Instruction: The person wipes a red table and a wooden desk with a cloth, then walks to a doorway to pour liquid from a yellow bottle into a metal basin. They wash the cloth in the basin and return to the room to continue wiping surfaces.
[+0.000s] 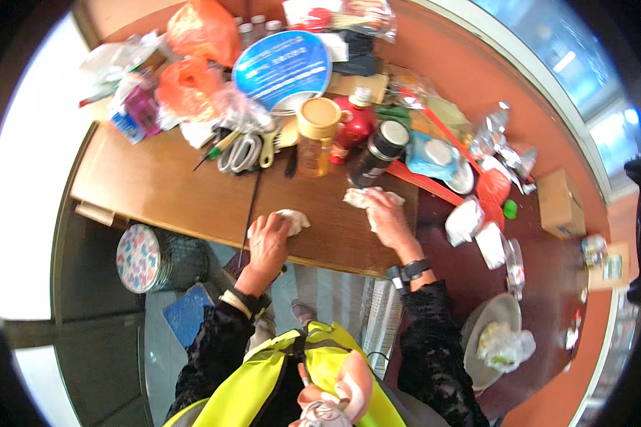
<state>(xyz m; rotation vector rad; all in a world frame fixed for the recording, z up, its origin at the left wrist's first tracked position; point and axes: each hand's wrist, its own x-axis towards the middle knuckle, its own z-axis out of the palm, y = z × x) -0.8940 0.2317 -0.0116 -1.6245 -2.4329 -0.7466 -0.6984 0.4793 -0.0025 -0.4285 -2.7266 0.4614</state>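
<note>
My left hand presses a crumpled white cloth or tissue onto the front part of the brown wooden table. Farther right, my right hand grips a second white cloth or tissue, flat against the tabletop. Just beyond that hand stands a black thermos flask. Left of the flask are a red bottle and a clear jar with a tan lid. Grey-handled scissors lie farther left, beside a green-handled tool.
A blue hand fan and orange plastic bags crowd the back. On the dark red table at right are a cardboard box, a plastic bottle and a grey basin. A round stool with a patterned seat stands lower left.
</note>
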